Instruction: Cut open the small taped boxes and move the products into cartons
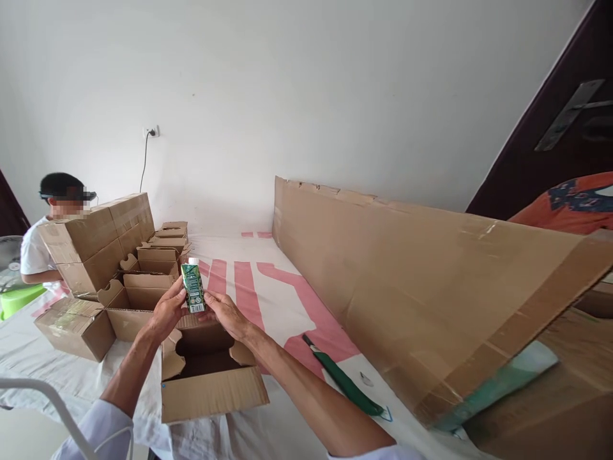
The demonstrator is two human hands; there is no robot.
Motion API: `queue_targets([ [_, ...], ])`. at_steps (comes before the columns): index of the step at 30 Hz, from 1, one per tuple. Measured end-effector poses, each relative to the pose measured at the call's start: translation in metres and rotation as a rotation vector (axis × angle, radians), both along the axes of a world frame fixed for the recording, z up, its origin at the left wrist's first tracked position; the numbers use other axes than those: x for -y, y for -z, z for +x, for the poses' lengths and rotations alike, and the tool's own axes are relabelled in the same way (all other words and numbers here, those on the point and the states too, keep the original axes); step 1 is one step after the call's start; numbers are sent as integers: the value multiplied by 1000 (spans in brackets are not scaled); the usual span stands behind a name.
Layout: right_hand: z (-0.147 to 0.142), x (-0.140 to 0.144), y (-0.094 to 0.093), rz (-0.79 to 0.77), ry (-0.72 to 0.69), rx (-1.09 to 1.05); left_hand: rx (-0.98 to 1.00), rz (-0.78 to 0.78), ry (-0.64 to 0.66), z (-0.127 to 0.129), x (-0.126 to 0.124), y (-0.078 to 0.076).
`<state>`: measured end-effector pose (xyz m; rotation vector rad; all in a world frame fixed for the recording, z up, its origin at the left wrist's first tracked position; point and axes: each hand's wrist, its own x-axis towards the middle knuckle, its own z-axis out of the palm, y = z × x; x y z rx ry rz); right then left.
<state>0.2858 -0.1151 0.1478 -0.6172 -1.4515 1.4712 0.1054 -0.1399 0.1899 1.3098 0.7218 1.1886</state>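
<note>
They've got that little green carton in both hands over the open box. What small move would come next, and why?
Probably lowering the green carton straight down into the open cardboard box. Both the left hand and the right hand hold it upright just above the box's opening, whose flaps are spread and whose inside looks unfilled from here.

The small drink carton (pixel 192 289) at centre left looked like glossy printed paperboard with a white plastic cap. The open box (pixel 211 377) below it was matt, rough brown cardboard, as was the long sheet (pixel 407 281) on the right, patched with shiny tape. The table cover (pixel 282 300) looked smooth, white and pink.
</note>
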Motion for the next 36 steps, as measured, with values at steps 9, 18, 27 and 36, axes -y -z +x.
queue_targets([
  [9,-4,-29,-4,71,-19,46,33,-4,-21,-9,-19,3],
  [18,-2,-27,4,85,-12,36,37,-28,5,-12,-25,11],
  [27,0,-22,6,71,2,33,5,-59,-20,-11,-24,10],
  [36,-3,-30,15,64,-28,19,20,-76,-6,-11,-24,10],
])
